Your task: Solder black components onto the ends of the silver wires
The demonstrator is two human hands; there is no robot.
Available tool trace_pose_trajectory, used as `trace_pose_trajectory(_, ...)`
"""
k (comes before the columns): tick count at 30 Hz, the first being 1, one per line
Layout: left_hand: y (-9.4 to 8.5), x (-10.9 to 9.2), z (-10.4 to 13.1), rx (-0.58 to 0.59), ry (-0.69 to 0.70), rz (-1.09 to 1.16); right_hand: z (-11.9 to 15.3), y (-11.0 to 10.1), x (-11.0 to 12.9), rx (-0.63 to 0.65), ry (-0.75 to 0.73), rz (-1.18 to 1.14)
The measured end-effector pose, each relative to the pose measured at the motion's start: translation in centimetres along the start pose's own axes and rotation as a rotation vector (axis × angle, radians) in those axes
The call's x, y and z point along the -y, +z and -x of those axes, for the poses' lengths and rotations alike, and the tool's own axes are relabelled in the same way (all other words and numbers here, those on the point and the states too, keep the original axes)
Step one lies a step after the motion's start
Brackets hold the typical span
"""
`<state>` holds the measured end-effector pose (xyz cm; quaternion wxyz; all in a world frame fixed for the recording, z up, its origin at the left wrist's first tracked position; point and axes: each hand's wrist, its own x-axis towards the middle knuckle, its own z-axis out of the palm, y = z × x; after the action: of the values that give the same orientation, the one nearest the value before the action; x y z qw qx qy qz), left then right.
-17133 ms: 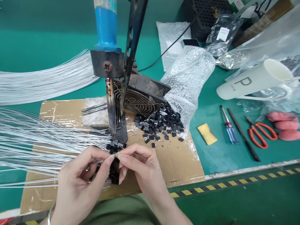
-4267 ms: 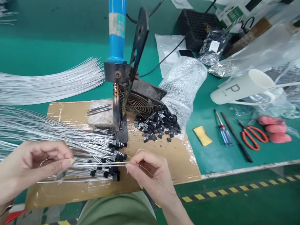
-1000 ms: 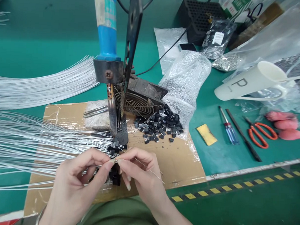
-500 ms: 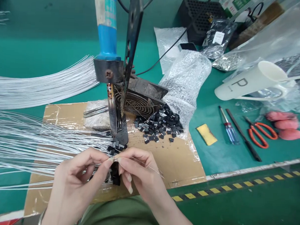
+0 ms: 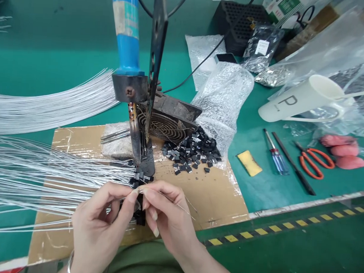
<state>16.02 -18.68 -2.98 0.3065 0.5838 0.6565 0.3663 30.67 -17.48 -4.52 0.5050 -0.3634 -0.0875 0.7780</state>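
Meeting at the fingertips, left hand (image 5: 103, 219) and right hand (image 5: 173, 212) pinch fine wire (image 5: 182, 209), apparently crosswise between them, equally near each, on the near side of the soldering iron (image 5: 128, 55).

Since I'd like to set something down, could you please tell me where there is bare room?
The green bench is bare between the bubble wrap and white mug; the cardboard is mostly bare between the black connectors and right hand. White wires crowd the front left.
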Motion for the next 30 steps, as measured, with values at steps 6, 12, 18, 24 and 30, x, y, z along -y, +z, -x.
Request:
trace_pose_trajectory(6,0.5,-0.6,0.3,-0.053,-0.075,0.071,0.1,0.2,-0.1,-0.009,-0.025,0.019)
trace_pose_trajectory(12,0.5,-0.7,-0.1,-0.044,-0.058,0.12,0.0,0.1,-0.3,0.005,-0.02,0.008)
trace_pose_trajectory(18,0.3,-1.0,-0.6,-0.048,-0.072,0.127,0.0,-0.4,0.0,0.025,-0.08,0.085)
trace_pose_trajectory(24,0.2,-0.7,-0.3,-0.036,-0.088,0.144,0.1,-0.8,-0.2,0.01,-0.153,0.185)
trace_pose_trajectory(30,0.0,-0.7,-0.3,-0.019,-0.057,0.11,0.2,-0.6,-0.1,0.0,-0.158,0.158)
